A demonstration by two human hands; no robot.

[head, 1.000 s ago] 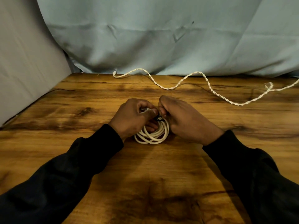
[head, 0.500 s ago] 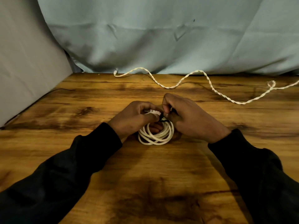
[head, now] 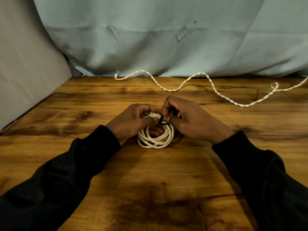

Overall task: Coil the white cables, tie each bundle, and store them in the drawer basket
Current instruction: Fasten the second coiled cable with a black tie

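Tying step: we judge the first bundle is coiled and we are fastening it now.
Coiled cable [head: 155,138]: it rests on the wooden table [head: 150,189] in tight white loops, between our wrists.
Left hand [head: 133,120]: our fingers are curled over the far side of the coil, with fingertips showing inside the loop, and they pin a white plug end on top.
Right hand [head: 191,120]: we pinch a thin black tie [head: 161,121] between thumb and forefinger, at the top of the coil.
Second cable [head: 213,88]: a twisted white one lies loose along the table's far edge, well apart, not yet coiled.
Drawer basket: we cannot see it.
Next move: we likely need to cinch the tie snug while holding the loops together.
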